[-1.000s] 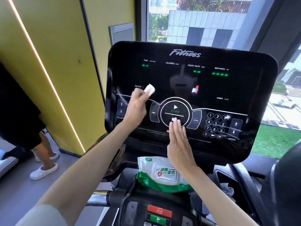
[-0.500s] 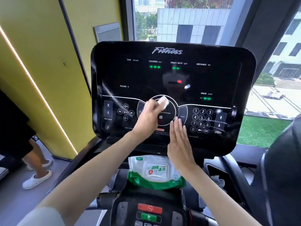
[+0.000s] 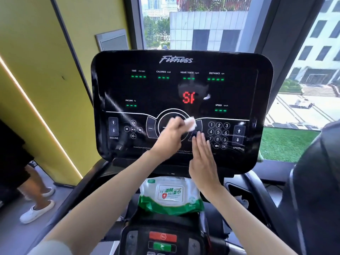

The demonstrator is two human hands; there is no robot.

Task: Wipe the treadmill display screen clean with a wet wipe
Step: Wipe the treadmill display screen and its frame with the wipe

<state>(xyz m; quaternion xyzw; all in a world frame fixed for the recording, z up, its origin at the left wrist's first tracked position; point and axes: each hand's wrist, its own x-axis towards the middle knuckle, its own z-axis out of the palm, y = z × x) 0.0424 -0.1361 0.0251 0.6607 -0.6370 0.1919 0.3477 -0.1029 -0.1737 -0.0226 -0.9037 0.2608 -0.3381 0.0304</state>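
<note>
Rightward went one left hand (image 3: 170,136) gripping one wet wipe (image 3: 190,123) across one display screen (image 3: 156,89).

One head-worn camera looks forward and slightly down, close to the treadmill console (image 3: 173,92), window (image 3: 202,21) beyond.

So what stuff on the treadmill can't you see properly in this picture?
Head view only:
- Round centre button: covered by the left hand holding the wet wipe.
- Keypad's bottom-left keys: hidden behind the right hand.
- Small print along the display screen bottom: too tiny, partly covered.
- Red characters: unclear.
</note>
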